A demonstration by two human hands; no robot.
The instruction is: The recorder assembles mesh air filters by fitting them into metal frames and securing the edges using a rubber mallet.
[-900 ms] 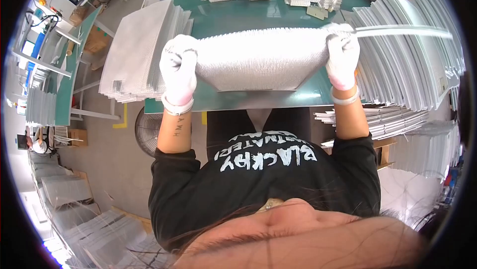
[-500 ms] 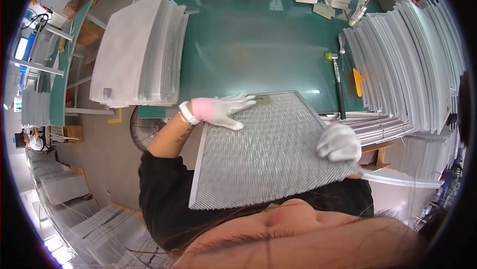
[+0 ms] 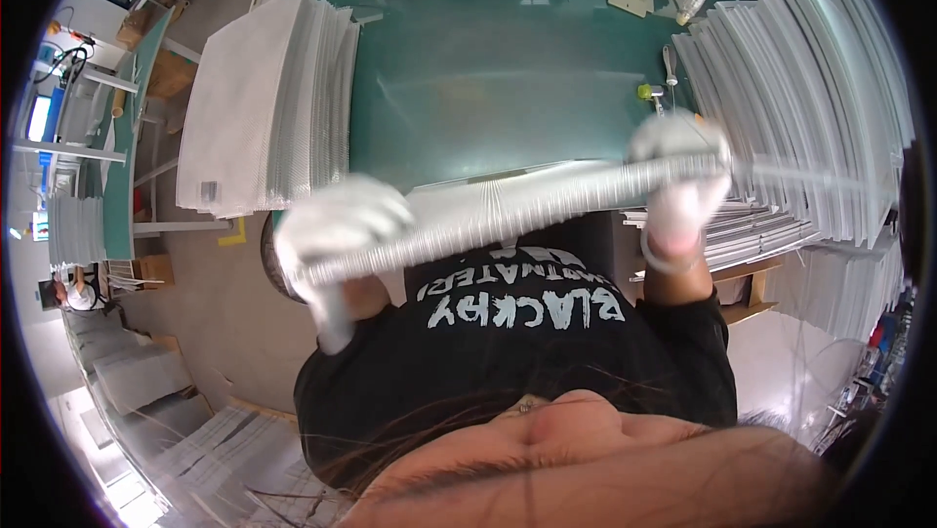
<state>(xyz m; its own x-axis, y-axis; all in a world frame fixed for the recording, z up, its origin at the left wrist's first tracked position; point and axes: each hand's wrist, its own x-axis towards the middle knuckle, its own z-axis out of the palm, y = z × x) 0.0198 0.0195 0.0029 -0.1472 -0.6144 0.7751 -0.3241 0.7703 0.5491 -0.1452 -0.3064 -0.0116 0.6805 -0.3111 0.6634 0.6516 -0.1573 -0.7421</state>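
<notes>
At the near edge of the green bench [image 3: 468, 103], the gloved left hand [image 3: 346, 223] grips one end of a slanting silvery mesh panel [image 3: 517, 211], the right hand [image 3: 680, 152] the other. A blurred pale strip [image 3: 805, 176] juts rightward from it.

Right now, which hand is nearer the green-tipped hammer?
Right. The right hand is just below the hammer in view, hiding part of it; the left hand is far to its lower left.
</notes>
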